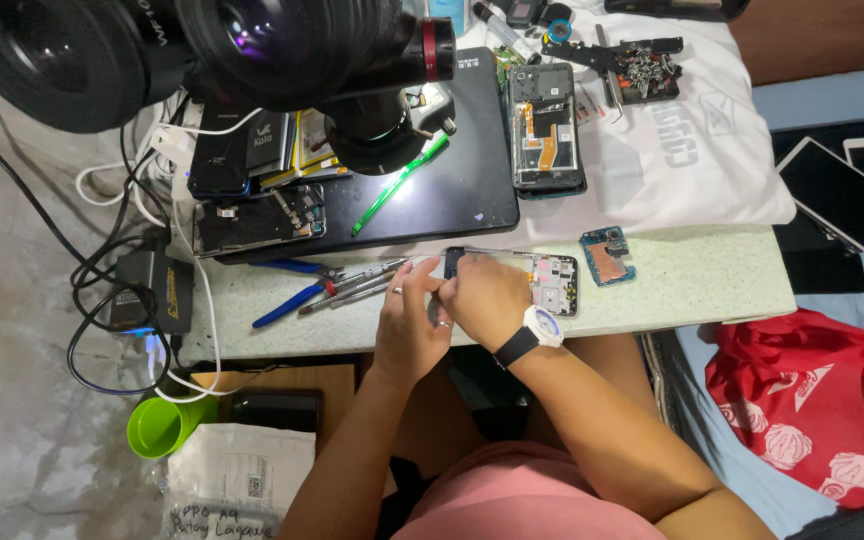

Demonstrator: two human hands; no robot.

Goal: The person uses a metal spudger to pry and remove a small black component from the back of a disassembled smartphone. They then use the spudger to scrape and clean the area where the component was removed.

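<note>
Head view, scene: a person sits at a pale green speckled worktop (712, 285), seen from above, both bare hands meeting over an opened phone near the front edge.
Head view, opened phone (552, 283): lies flat on the worktop, back cover off, insides showing; its long axis runs left to right, parallel to the front edge.
Head view, right hand (487, 298): wears a white wristwatch (542, 327); it rests on the phone's left end, fingers curled closed on that end, covering it.
Head view, left hand (410, 315): just left of the phone, touching the right hand; thumb and forefinger pinched together, on what I cannot tell, as the thing is too small.
Head view, key relation: the phone stretches rightward from both grips; the right hand is the nearer one, already on it.
Head view, nearby: blue-handled pliers (292, 300) and tweezers (357, 280) lie just left of the left hand; a small blue circuit board (607, 255) lies just right of the phone; a green tool (400, 183) lies on a black tablet (472, 160) behind.
</note>
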